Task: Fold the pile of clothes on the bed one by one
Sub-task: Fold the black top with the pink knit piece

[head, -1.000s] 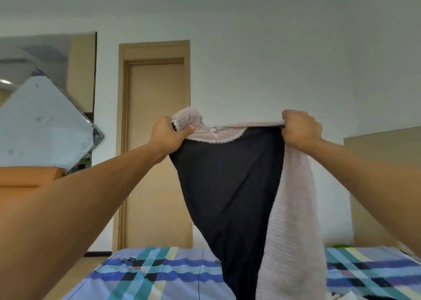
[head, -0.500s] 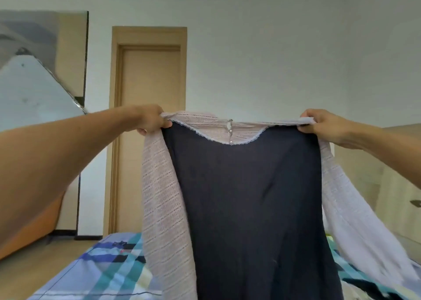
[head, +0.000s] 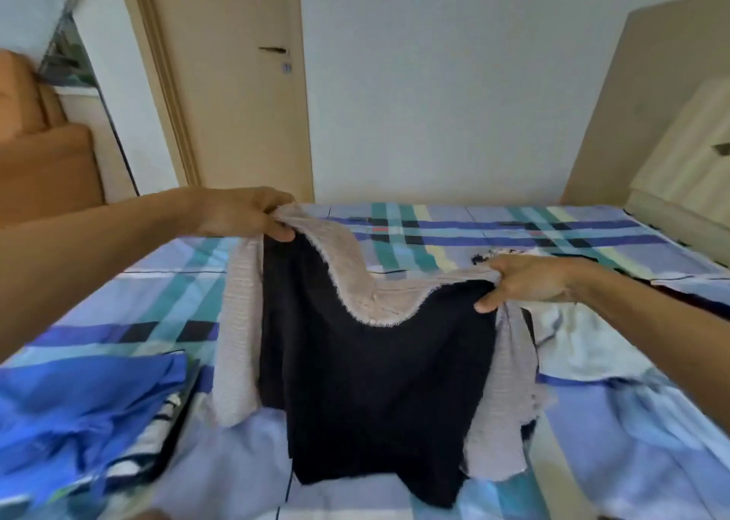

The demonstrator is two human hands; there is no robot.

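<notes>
A blue garment (head: 79, 413) lies crumpled at the far left of the bed (head: 493, 227), over a striped cloth (head: 158, 432). Next comes the left grip (head: 241, 213), raised above the plaid sheet, with a shut door (head: 237, 85) behind it past the bed. This grip is closed on the top (head: 375, 381), pinching one pink lace shoulder with the thumb below and the fingers above. The top hangs from there and spreads rightward. Its black body faces the camera, the lace collar dips between the two grips, and a lace sleeve hangs down each side. Its lower edge reaches down to the sheet near the camera; blur hides whether it touches. The right grip (head: 529, 282) sits lower than the left and is closed on the other shoulder, thumb under the fabric and fingers curled over its edge. Just right of it, beneath the forearm, a pale cloth (head: 584, 345) lies on the bed.
</notes>
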